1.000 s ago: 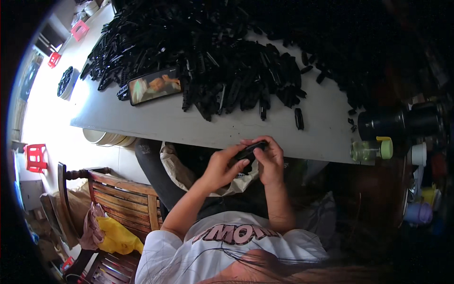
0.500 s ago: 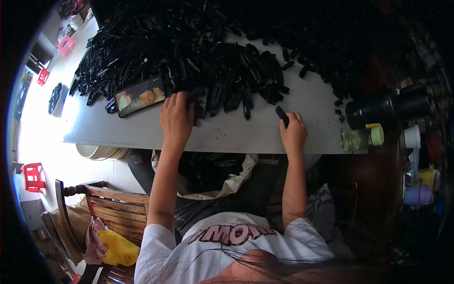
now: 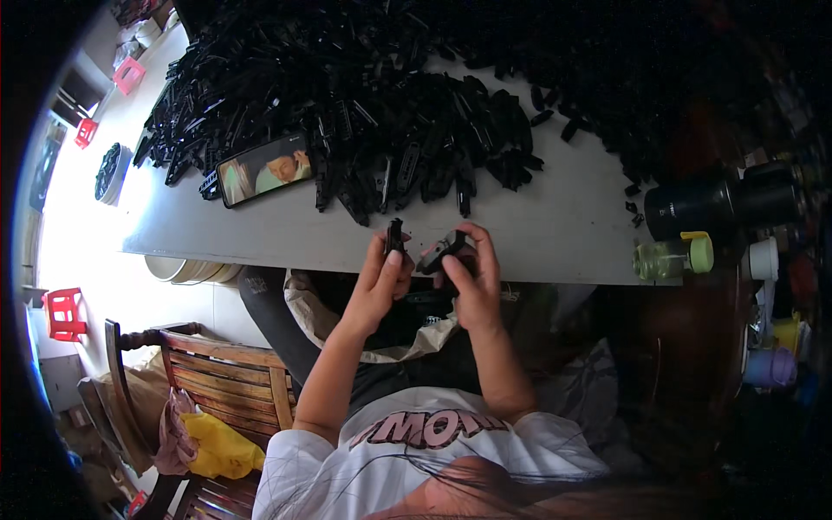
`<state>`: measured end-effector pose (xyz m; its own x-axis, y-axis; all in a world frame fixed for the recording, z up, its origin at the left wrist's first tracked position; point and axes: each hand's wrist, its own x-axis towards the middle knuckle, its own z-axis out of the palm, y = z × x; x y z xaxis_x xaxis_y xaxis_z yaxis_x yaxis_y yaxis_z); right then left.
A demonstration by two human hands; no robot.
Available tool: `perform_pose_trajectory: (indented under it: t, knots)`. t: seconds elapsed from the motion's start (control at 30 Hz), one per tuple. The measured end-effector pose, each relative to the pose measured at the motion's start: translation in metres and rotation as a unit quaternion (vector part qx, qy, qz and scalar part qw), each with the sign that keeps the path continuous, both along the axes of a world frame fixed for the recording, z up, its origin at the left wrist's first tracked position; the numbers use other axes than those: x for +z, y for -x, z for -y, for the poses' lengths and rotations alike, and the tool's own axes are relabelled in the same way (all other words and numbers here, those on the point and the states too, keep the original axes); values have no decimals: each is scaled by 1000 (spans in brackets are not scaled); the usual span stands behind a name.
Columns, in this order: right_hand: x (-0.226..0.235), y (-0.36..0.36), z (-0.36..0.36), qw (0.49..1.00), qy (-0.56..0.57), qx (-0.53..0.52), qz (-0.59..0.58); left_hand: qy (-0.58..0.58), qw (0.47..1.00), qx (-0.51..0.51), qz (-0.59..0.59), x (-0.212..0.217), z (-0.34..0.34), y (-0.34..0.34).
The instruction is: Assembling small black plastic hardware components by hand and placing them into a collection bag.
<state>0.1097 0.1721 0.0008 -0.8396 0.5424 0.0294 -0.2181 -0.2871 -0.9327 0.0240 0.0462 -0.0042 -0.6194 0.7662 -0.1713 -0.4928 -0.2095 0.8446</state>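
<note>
Mid-frame, before me, the left hand (image 3: 377,284) pinches a slim black piece (image 3: 395,234) upright; the right hand's (image 3: 476,288) fingers close round a broader, glossy one (image 3: 442,252), ends seemingly kept free. A phone (image 3: 264,170), presumably angled for viewing, edges the upper-left heap (image 3: 347,95) of hard, elongated parts.

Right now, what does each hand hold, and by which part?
Left hand: a slim black piece, by its lower end. Right hand: a wider black piece, by its right end.

My two hands (image 3: 374,284) hold two black parts (image 3: 395,237); I count one smartphone (image 3: 265,170), one green-lidded bottle (image 3: 658,261), three stools (image 3: 63,303)
</note>
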Motion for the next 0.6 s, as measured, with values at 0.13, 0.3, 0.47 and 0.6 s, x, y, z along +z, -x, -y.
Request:
perform_pose_trajectory:
  t: [0.13, 0.3, 0.47, 0.6]
  knots:
    - [6, 3, 11, 999, -42, 2, 10, 49, 993, 6, -103, -1, -1, -10]
    - [1, 1, -4, 938, -345, -27, -12, 91, 967, -55, -233, 1, 3, -6]
    - [15, -1, 1, 958, -277, -70, 30, 40, 980, -77, -181, 11, 7, -12]
    - [-10, -8, -7, 988, 60, 130, 57, 95, 958, -100, -251, 17, 11, -13]
